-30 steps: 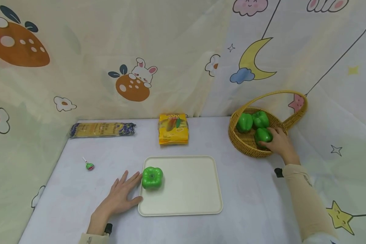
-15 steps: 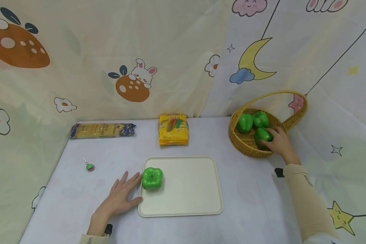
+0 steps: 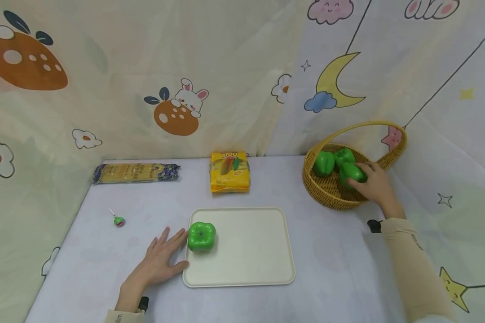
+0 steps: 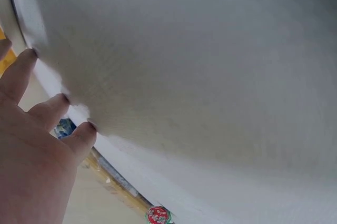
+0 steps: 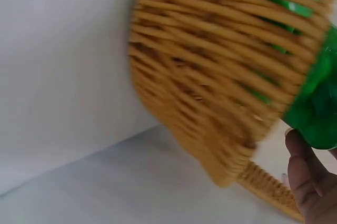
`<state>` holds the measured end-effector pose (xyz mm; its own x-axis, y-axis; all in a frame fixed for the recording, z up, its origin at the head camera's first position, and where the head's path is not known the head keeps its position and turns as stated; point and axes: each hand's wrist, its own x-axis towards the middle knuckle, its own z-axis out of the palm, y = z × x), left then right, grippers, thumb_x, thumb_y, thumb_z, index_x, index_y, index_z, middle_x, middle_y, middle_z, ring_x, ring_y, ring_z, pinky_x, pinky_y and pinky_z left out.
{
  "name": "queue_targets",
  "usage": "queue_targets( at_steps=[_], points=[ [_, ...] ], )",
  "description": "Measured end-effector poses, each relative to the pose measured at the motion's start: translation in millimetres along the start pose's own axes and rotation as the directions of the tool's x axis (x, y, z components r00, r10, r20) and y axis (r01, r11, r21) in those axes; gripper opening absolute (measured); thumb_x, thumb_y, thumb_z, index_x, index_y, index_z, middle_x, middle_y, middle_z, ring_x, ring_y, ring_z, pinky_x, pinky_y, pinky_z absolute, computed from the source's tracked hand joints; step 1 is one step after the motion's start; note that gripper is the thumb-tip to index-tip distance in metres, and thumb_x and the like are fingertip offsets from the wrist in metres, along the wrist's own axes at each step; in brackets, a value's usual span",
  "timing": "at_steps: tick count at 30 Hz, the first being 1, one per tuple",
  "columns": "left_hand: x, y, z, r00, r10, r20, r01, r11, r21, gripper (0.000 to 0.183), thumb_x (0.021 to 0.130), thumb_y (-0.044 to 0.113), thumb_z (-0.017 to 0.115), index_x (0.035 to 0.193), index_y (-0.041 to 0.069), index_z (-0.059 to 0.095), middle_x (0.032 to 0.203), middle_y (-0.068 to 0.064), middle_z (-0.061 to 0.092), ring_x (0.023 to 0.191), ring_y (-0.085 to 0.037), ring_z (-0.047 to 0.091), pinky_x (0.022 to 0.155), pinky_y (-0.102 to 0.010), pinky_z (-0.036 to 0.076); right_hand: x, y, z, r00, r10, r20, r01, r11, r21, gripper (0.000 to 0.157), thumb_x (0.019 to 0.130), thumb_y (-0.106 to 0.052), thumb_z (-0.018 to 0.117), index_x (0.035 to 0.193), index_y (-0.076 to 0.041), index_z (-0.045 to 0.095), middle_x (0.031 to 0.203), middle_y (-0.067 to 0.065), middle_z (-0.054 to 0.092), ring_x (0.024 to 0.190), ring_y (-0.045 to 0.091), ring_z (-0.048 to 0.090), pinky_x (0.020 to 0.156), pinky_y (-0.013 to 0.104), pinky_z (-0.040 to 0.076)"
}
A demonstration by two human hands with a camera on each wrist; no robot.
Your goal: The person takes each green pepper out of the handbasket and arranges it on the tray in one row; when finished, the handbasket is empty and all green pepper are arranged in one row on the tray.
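Note:
My right hand [image 3: 375, 183] grips a green bell pepper [image 3: 350, 173] at the wicker basket [image 3: 327, 197]; in the right wrist view the pepper [image 5: 316, 113] shows above the basket's rim. Two more green peppers, one of them the left pepper [image 3: 324, 163], lie in the basket behind it. My left hand [image 3: 155, 262] rests with spread, straight fingers on the table, its fingertips touching the left rim of a cream tray [image 3: 242, 283]. On that tray, at its left side, sits another green bell pepper [image 3: 201, 236].
A yellow mango-print bag [image 3: 230, 172] lies behind the tray. A long packet of noodles [image 3: 136, 173] lies at the table's back left, and a lollipop [image 3: 118, 220] lies left of the tray. The basket's tall handle [image 3: 363, 124] arches over its right side, near the backdrop curtain.
My right hand has lifted the front pepper slightly up and to the right inside the basket. The left hand, tray and pepper on it have stayed put.

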<state>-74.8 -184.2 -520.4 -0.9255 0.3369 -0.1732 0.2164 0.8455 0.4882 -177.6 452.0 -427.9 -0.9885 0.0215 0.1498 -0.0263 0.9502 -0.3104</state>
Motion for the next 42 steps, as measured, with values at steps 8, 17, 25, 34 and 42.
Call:
queue_targets(
  at_steps=[8,17,25,34,42],
  points=[
    [-1.1,0.2,0.4,1.000,0.009,-0.006,-0.009,1.000,-0.002,0.081,0.085,0.043,0.075,0.155,0.021,0.040,0.162,-0.007,0.039,0.154,-0.049,0.016,0.120,-0.075,0.012,-1,-20,-17.0,0.999,-0.011,-0.054,0.011,1.000,0.004,0.070,0.091,-0.042,0.067,0.143,0.000,0.048,0.142,0.034,0.042,0.120,0.054,0.046,0.091,0.071,0.043],
    [-0.1,-1.4,-0.4,1.000,0.020,-0.013,-0.020,1.000,-0.008,0.080,0.085,0.041,0.075,0.155,0.021,0.040,0.162,-0.006,0.040,0.154,-0.049,0.016,0.120,-0.075,0.012,-14,-76,-42.5,0.997,-0.042,-0.068,0.042,0.999,-0.012,0.069,0.091,-0.049,0.064,0.142,-0.005,0.049,0.143,0.030,0.046,0.114,0.046,0.049,0.081,0.065,0.047],
    [-0.7,-2.5,1.1,1.000,0.015,-0.011,-0.015,1.000,-0.009,0.081,0.085,0.040,0.075,0.155,0.021,0.040,0.162,-0.006,0.040,0.154,-0.049,0.016,0.121,-0.075,0.012,-17,-120,-44.4,0.953,-0.228,-0.199,0.243,0.969,0.051,0.056,0.083,-0.031,0.074,0.129,-0.004,0.059,0.131,0.024,0.056,0.105,0.039,0.054,0.074,0.050,0.047],
    [-2.3,-2.1,-0.4,1.000,0.023,-0.018,-0.023,1.000,-0.009,0.080,0.086,0.040,0.075,0.155,0.021,0.039,0.162,-0.007,0.039,0.154,-0.049,0.016,0.120,-0.075,0.012,-19,-166,-32.4,0.897,-0.367,-0.246,0.391,0.919,0.057,0.049,0.081,-0.027,0.075,0.124,-0.007,0.064,0.122,0.017,0.063,0.101,0.031,0.058,0.072,0.043,0.048],
    [-2.2,-1.1,0.6,1.000,0.018,-0.014,-0.018,1.000,-0.007,0.081,0.086,0.040,0.075,0.155,0.021,0.039,0.163,-0.007,0.039,0.154,-0.048,0.015,0.121,-0.075,0.011,-27,-205,-16.0,0.906,-0.397,-0.148,0.415,0.903,0.115,0.048,0.085,-0.031,0.074,0.127,-0.009,0.065,0.123,0.014,0.066,0.099,0.027,0.061,0.074,0.040,0.052]
  ],
)
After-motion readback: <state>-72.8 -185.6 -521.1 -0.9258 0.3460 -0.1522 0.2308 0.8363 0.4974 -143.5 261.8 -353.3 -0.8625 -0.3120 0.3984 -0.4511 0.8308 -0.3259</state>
